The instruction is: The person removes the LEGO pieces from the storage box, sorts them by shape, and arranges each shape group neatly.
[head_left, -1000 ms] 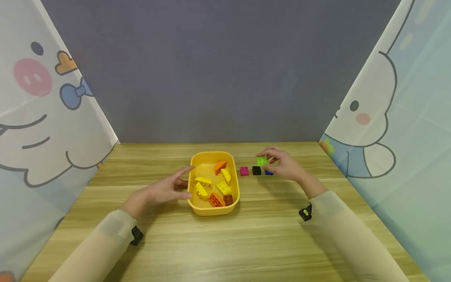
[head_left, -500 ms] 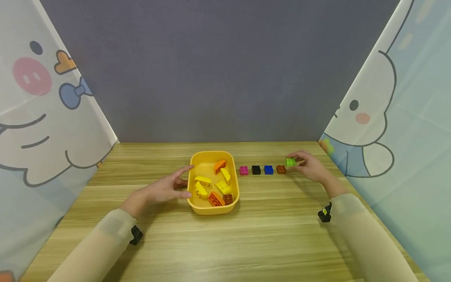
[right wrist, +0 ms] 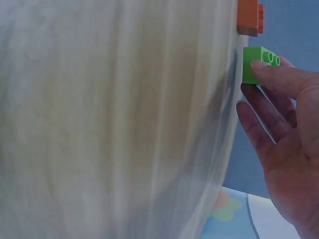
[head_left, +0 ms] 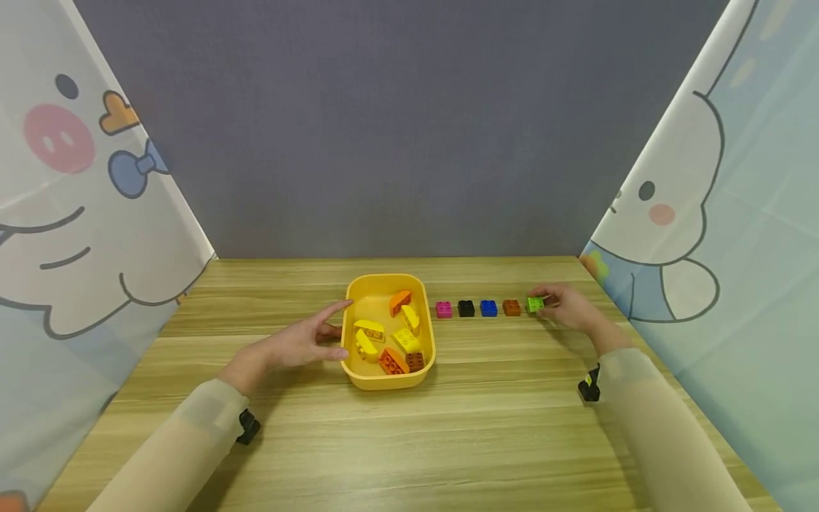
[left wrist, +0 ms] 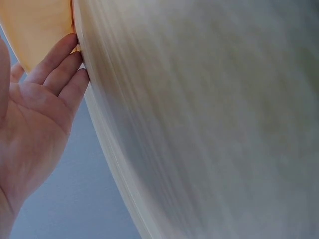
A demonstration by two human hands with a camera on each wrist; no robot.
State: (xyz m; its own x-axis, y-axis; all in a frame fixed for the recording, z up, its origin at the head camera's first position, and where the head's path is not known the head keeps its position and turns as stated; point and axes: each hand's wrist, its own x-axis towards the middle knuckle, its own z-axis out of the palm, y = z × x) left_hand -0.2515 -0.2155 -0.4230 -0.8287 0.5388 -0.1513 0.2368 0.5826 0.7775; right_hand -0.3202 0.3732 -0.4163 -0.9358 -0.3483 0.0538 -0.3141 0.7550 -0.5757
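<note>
Right of the yellow tray (head_left: 388, 384), our right hand (head_left: 566, 307) had just lowered the green brick (head_left: 534, 304) to the end of the row of bricks (head_left: 489, 308) farthest from the tray, seemingly making five, and pinched it. Its studs pointed up; its square top showed no long axis. Our left hand (head_left: 302, 343) spread its fingers at the tray's left side.

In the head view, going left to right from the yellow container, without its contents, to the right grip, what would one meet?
Yellow container, pink brick, black brick, blue brick, brown brick, green brick, right grip.
</note>
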